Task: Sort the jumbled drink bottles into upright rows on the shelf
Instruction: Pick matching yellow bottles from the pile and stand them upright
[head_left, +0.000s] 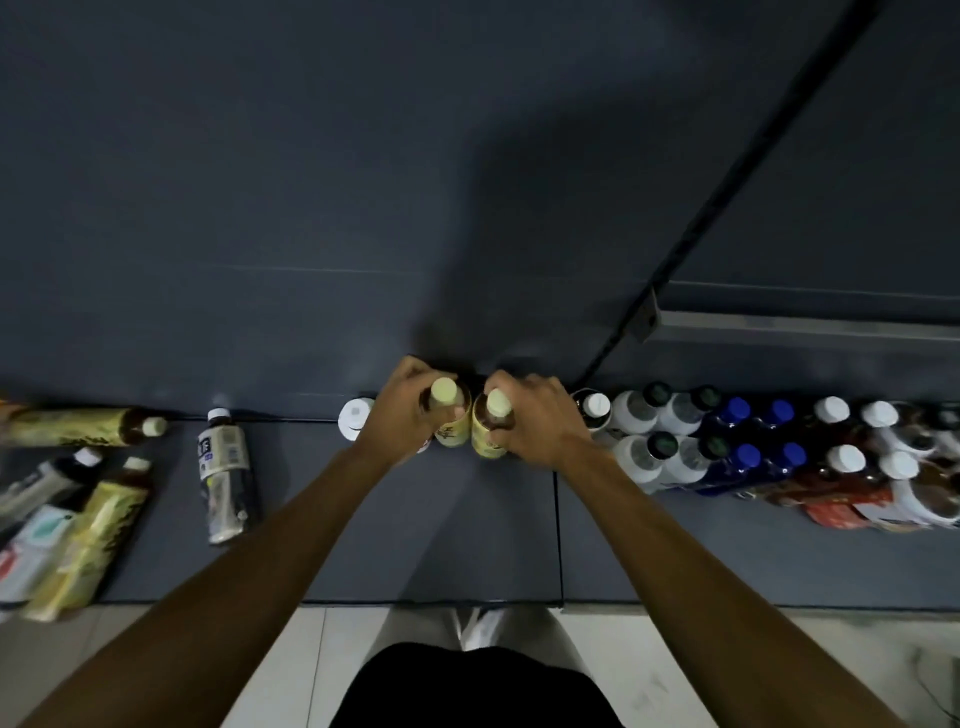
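1. Dark grey-blue shelf board fills the lower middle of the view, with a matching dark back panel rising behind it and pale floor tiles below its front edge; the light is dim and the edges of the view are blurred.
2. Upright rows of plastic drink bottles stand two deep at the right of the shelf: grey ones with dark caps, blue-capped ones, then white-capped ones. The farthest right are cut off by the frame edge and their labels cannot be read.
3. Jumbled plastic bottles lying on their sides crowd the left end, gold-labelled and white-labelled, partly out of frame and too blurred to count.
4. One grey-labelled white-capped bottle lies on its side, apart from that heap.
5. Left hand has its fingers curled round the left yellow-labelled tea bottle with a pale cap, which stands upright at the shelf's middle, against the back; the hand hides most of its body.
6. Right hand grips the right yellow-labelled tea bottle with a pale cap, upright and touching the first.
7. Small white cap of an upright bottle shows just left of the left hand; its body is hidden.
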